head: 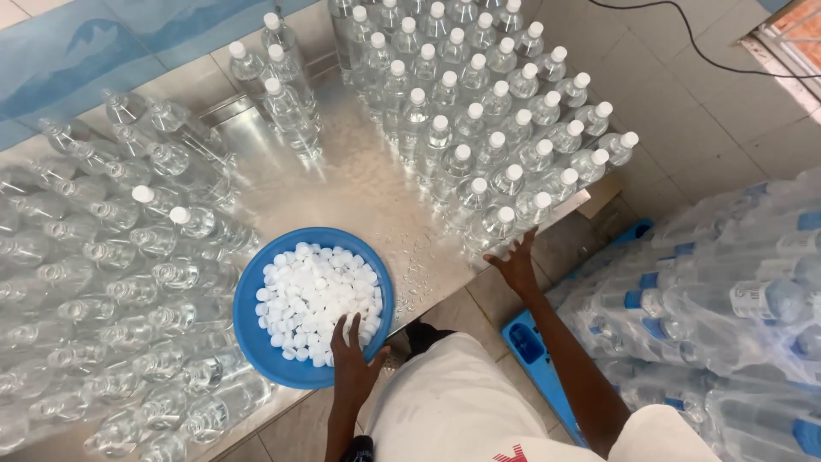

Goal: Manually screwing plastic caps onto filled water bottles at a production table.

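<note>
Bench: a shiny metal surface, wet with droplets near its front edge, carrying all the bottles and the bowl.
Wrapped packs: stacks of bottles in clear film with blue labels, piled on the floor at the person's right, apart from the bench.
Uncapped bottles: a dense crowd of clear plastic bottles filling the left part of the bench; two among them near the bowl carry white caps.
Capped bottles: close rows of clear bottles with white caps on the far right part of the bench, reaching to its front edge.
Crate: a blue plastic piece on the tiled floor, beside the wrapped packs.
Bowl: a round blue bowl on the bench near its front edge, just beside the uncapped bottles.
Caps: loose white bottle caps heaped inside the bowl.
Left hand: resting over the near rim of the bowl, fingers spread open and touching the caps, gripping nothing that shows.
Right hand: at the front edge of the bench, fingers spread open against the base of the nearest capped bottle.
</note>
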